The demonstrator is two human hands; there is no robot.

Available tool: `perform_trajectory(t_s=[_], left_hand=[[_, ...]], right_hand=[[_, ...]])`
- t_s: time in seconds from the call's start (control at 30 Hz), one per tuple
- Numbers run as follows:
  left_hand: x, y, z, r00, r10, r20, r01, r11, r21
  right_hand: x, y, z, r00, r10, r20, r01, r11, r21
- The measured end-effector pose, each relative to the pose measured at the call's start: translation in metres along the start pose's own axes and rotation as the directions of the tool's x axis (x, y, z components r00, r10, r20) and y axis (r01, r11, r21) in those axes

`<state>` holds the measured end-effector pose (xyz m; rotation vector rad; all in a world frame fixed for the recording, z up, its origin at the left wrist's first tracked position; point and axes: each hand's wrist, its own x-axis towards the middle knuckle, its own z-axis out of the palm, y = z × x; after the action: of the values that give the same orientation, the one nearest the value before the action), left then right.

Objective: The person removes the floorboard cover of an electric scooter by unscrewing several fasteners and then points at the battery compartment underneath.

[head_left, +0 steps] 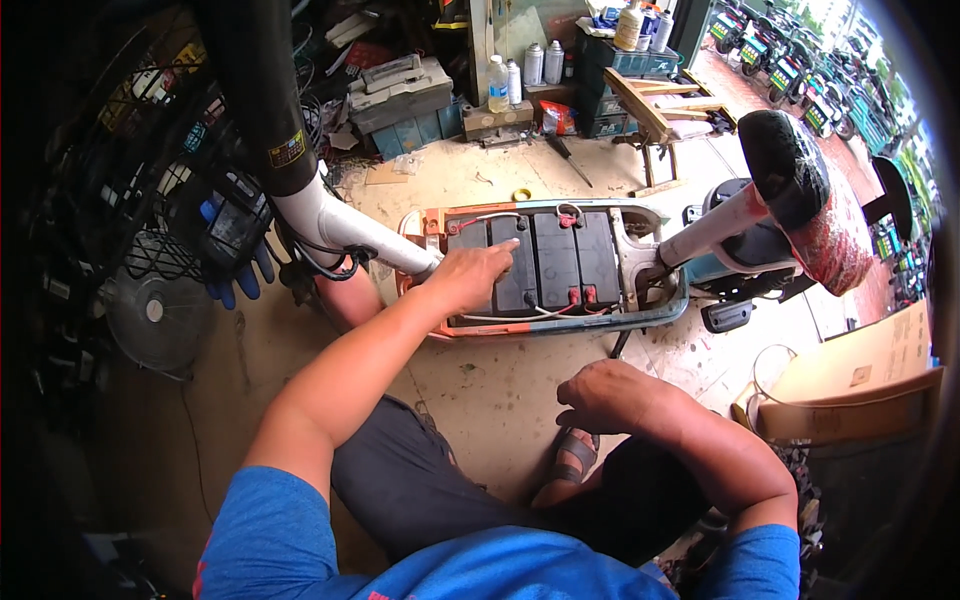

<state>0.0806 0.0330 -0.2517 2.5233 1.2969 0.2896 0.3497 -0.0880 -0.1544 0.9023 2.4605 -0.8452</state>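
Observation:
Several black batteries [559, 268] sit side by side in the footboard frame [560, 325] of an electric scooter, with red and black terminals and thin wires on top. My left hand [470, 278] lies over the batteries at the left, index finger stretched out onto a battery top; I see nothing held in it. Nearer to me, my right hand [610, 393] hovers above the floor with its fingers curled in. What those fingers hold, if anything, is hidden. Between that hand and the frame shows a short dark rod [622, 343]; whether the hand touches it I cannot tell.
The scooter's white steering column [345, 228] rises at left, its torn seat [815, 205] at right. Beyond lie a screwdriver [570, 162], a tape roll [521, 194], a toolbox [403, 95], spray cans [543, 65] and a wooden stool [650, 110]. A cardboard box [850, 375] stands right.

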Motion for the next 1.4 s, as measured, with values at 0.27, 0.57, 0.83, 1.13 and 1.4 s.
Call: perform_trajectory(t_s=[0.27, 0.57, 0.83, 1.13, 1.4], left_hand=[[0.011, 0.004, 0.004, 0.993, -0.072, 0.089, 0.072, 0.997, 0.01], [0.039, -0.006, 0.014, 0.996, -0.07, 0.05, 0.068, 0.997, 0.035], [0.039, 0.007, 0.012, 0.982, -0.05, 0.181, 0.008, 0.975, 0.223], [0.01, 0.034, 0.014, 0.935, -0.052, 0.352, -0.03, 0.974, 0.225], [-0.016, 0.051, 0.002, 0.929, 0.005, 0.37, -0.047, 0.993, 0.105]], right_hand=[[-0.012, -0.002, 0.003, 0.999, 0.033, 0.041, -0.032, 0.999, -0.019], [-0.018, 0.005, 0.012, 0.998, 0.048, 0.037, -0.047, 0.999, -0.008], [-0.038, 0.016, 0.021, 0.996, 0.069, -0.049, -0.067, 0.997, 0.032], [-0.054, 0.009, 0.011, 0.992, 0.09, -0.084, -0.086, 0.995, 0.045], [-0.058, 0.01, 0.011, 0.996, 0.073, -0.045, -0.073, 0.997, 0.004]])
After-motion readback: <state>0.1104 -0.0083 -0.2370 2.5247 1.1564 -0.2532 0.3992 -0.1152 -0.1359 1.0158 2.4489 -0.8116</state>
